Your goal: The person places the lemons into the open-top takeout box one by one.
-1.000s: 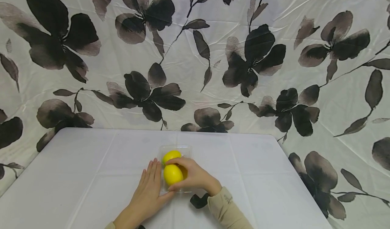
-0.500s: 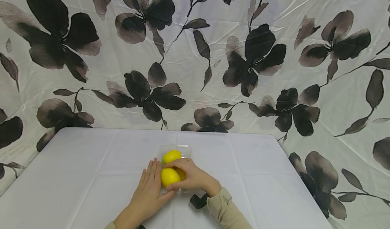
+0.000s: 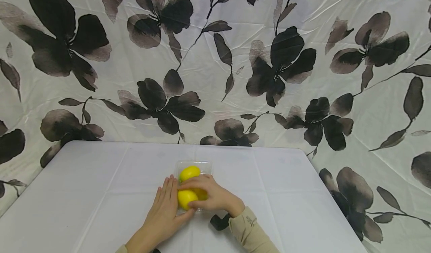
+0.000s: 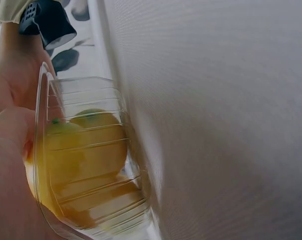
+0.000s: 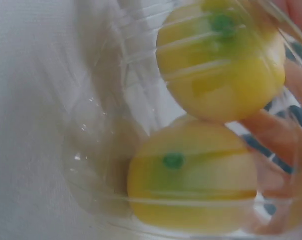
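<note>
A: Nearest the camera, what shows in the head view?

B: Two forearms come up from the bottom edge, the right one in a beige fabric sleeve with a black wrist-worn device beside it. The left hand lies flat on the white cloth-covered table, fingers straight and together, its edge against the left wall of the clear ribbed plastic tray, its thumb reaching under the tray's near end.

A: And the right hand?

B: The right hand curves over the near round yellow lemon, fingers and thumb wrapped around it; the lemon sits low in the near end of the tray. It is a closed grasp on the fruit.

A: What lies beyond it?

B: The far round yellow lemon rests in the far half of the same tray, touching the near one. The right wrist view shows both through the tray wall, the near lemon and the far lemon each with a small green spot, fingertips pressed alongside. The left wrist view shows the tray resting on its side against the left hand's palm.

A: And farthest back?

B: A white hanging cloth printed with large dark flowers and leaves fills the background behind the table.
</note>
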Motion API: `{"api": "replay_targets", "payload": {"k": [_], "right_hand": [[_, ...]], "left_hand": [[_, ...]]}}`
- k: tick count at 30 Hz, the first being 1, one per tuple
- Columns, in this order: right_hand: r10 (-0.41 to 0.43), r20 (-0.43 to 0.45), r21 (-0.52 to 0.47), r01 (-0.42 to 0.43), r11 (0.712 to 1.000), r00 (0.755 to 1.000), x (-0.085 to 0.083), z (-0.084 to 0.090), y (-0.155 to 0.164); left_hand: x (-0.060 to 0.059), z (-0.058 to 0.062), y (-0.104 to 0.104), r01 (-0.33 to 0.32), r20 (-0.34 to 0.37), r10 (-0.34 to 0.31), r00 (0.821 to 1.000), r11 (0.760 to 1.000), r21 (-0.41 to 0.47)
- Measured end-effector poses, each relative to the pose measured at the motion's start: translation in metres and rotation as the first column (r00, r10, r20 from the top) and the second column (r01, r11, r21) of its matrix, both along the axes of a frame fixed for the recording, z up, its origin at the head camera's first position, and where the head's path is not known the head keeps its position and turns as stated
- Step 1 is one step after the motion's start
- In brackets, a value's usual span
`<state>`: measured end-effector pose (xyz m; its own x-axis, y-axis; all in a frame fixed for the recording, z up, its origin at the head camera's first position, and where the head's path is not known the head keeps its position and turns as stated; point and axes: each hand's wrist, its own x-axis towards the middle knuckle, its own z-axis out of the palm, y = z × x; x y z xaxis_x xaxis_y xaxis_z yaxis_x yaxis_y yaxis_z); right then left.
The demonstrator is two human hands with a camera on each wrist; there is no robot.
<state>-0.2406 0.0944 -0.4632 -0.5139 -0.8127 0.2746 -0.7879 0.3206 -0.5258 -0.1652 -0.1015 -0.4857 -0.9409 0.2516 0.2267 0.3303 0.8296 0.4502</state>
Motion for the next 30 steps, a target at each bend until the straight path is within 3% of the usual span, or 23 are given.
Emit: {"api": "replay_targets", "payload": {"k": [18,24,30], "right_hand": [[-0.090,-0.045,0.079,0.094,0.992,0.995,0.0014,-0.0002,-0.0043],[-0.081,-0.088,0.067,0.087,0.994,0.993,0.0010,-0.0024,-0.0042],[-0.087,-0.057,0.071,0.091,0.993,0.995,0.0005,-0.0017,-0.0046]], "left_hand": [[-0.0004,-0.0024,0.0011,-0.015,-0.039,0.014,0.999,1.000,-0.008],[-0.0001,-0.0006,0.0014,-0.015,-0.028,0.015,0.999,1.000,-0.006],[-0.0002,0.0000,0.0016,-0.018,-0.026,0.018,0.999,1.000,-0.008]]}}
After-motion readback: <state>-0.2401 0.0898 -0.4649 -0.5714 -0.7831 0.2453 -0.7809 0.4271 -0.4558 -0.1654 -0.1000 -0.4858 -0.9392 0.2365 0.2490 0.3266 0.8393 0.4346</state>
